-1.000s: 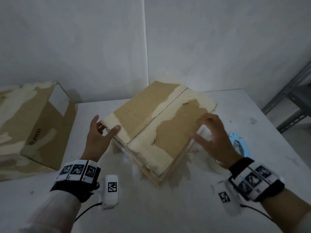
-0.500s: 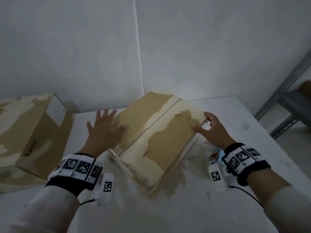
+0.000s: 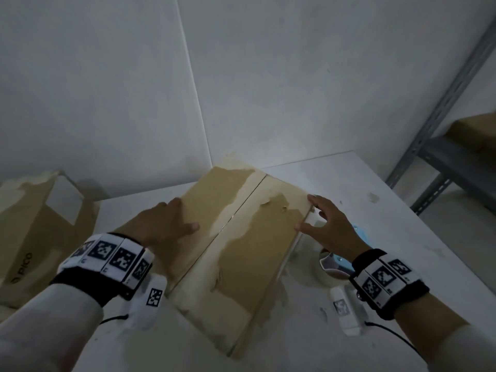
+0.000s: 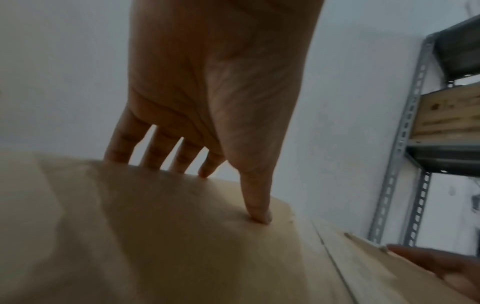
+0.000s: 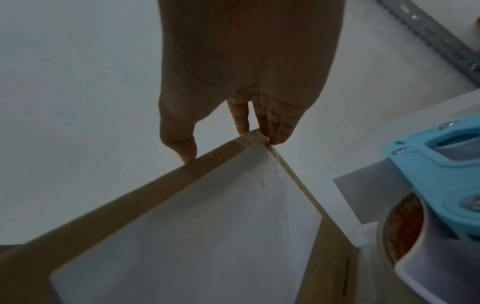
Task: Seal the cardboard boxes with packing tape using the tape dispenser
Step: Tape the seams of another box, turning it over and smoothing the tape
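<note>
A: What's the room like?

B: Pale, dim walls (image 3: 268, 76) meet in a corner behind a white table (image 3: 402, 210). The tabletop is scuffed and spotted, with torn paper residue around the work. At the far right stands a grey metal shelf rack (image 3: 442, 130) with punched uprights, and a brown carton (image 3: 477, 127) sits on one of its shelves.

A: And on the table?

B: The biggest item is a cardboard box (image 3: 241, 237) lying in the middle, turned at an angle. Its two top flaps are closed and meet at a centre seam (image 3: 236, 210), with pale torn patches across the brown surface. A second cardboard box (image 3: 35, 224), printed "PICO" on its side, sits at the left edge, well apart from the first.

A: Where's the tape dispenser?

B: The tape dispenser (image 5: 436, 185), light blue with a roll of tape in it, rests on the table just beside the box's right side, partly under the right wrist. Nobody holds it.

A: The hands?

B: The left hand (image 3: 163, 226) lies flat on the left flap, fingers (image 4: 155, 152) straight and spread over the box's far edge, thumb pressing the top. The right hand (image 3: 330, 226) is at the box's right edge, fingers (image 5: 275, 127) extended and touching the far corner, thumb against the edge. Both are released, grasping nothing
</note>
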Motion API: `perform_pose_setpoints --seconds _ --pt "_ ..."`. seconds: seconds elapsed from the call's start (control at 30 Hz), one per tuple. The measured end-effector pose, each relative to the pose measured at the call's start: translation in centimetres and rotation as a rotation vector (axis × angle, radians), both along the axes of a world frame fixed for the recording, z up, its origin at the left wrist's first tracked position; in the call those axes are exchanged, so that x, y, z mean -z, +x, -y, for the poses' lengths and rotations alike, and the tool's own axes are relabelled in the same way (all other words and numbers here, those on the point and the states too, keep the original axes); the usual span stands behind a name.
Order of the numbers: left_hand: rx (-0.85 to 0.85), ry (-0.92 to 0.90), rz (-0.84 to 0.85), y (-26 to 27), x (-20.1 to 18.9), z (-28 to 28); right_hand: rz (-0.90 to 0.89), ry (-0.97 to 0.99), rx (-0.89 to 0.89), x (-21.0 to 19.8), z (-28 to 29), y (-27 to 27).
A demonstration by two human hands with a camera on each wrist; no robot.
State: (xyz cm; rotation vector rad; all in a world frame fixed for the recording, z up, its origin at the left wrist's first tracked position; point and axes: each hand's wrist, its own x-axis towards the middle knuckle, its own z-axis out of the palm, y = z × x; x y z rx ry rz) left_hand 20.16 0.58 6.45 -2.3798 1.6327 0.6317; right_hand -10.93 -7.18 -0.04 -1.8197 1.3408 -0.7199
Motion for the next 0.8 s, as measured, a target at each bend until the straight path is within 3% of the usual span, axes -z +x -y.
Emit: perform_pose_setpoints --seconds 0.23,0.37,0.43,0.57,0.8 --pt "0.077 0.134 0.091 -0.4 -0.2 -1.3 -0.102 0.033 -0.02 -0.3 -0.7 0.4" --pt "0.131 0.137 0.071 -0.9 -0.8 -0.7 0.119 0.131 0.023 -0.4 -1.1 -1.2" --pt "0.174 0.097 0.056 -1.7 -1.0 -0.3 0.118 0.133 0.13 -0.2 -1.2 -2.9" --pt "0.24 0.065 0.043 -3.8 -0.8 1.0 -0.222 0.095 0.246 0.9 -2.0 -6.6" --pt "0.28 0.083 0.059 -4.7 -0.1 3.6 -0.564 0.223 0.169 5.6 -3.6 -12.1"
